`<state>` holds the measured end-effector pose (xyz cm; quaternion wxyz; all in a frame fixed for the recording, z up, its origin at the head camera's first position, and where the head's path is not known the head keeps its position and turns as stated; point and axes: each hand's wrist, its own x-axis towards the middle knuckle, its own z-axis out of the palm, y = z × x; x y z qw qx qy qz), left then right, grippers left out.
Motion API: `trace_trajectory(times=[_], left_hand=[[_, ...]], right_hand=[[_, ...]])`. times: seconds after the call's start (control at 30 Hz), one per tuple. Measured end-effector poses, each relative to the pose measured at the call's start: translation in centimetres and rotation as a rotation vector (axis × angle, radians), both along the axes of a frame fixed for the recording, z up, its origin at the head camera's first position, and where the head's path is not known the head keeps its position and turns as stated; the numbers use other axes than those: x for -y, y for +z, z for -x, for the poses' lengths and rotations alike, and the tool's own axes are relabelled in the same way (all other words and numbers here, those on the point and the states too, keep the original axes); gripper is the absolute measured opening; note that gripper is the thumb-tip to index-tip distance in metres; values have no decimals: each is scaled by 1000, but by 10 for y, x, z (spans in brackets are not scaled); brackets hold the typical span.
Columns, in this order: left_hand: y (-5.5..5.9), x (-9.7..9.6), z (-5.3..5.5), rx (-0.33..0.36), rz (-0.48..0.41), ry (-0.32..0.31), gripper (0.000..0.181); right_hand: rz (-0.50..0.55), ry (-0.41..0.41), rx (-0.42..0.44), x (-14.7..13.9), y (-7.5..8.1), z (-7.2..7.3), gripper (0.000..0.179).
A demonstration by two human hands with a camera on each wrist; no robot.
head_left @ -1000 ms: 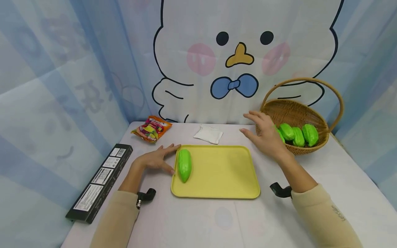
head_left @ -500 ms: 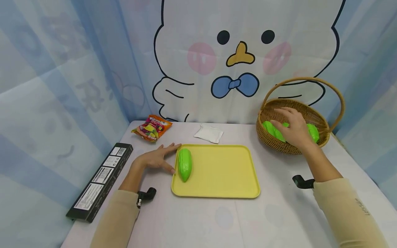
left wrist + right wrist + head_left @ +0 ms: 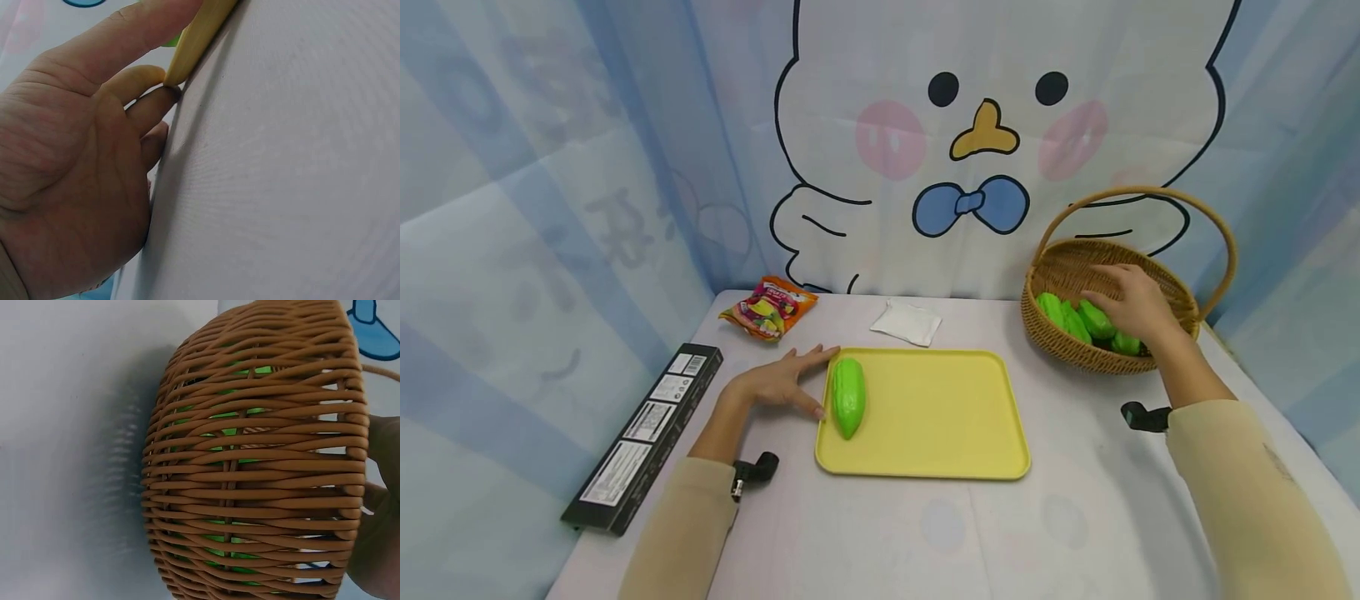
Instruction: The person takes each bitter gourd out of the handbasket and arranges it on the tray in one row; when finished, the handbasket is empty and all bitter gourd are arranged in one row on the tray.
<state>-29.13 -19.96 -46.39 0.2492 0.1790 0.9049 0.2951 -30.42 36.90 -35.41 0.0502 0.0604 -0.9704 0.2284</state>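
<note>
My left hand rests at the left edge of the yellow tray, thumb and fingertips at its rim. On the tray's left side lies a glossy green fruit-shaped piece, long and tapered toward me. My right hand is over the wicker basket, fingers loosely bent and spread, with nothing seen between them. Several ridged green fruit-like pieces lie under and beside it in the basket. In the right wrist view, the woven wall hides most of the right hand.
A black box with white labels lies along the table's left edge. An orange snack bag sits at the back left. Behind the tray lies a white packet. The basket's handle arches above its opening.
My right hand has moved right, from beside the basket's left rim to inside its opening above the green pieces. The left hand, the tray and the piece on it stay put.
</note>
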Motion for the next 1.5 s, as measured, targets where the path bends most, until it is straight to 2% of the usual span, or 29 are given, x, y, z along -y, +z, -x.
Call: trace_trajectory(times=[0.23,0.47,0.77,1.07,1.3,1.5], left_hand=[[1,0,1,-5,2,-4,118],[1,0,0,-6,-1,-8,118],[0,1,2,-10,-7,-5,118],[0,1,1,-9,-15,-7,118],[-1,0,2,-8,-12,-7,118],[-1,0,2,-10,-6,-3,118]], right_hand=[[-32,4,146,-7,-7,14,68],[-40,-44,246,-15,-20,25,64],[-124,-77,248,-8,-22,27,55],[-182,-93,312,2,-16,24,51],[-116,-82,318,-4,-11,24,51],[-10,-76,374,-12,-6,21,59]])
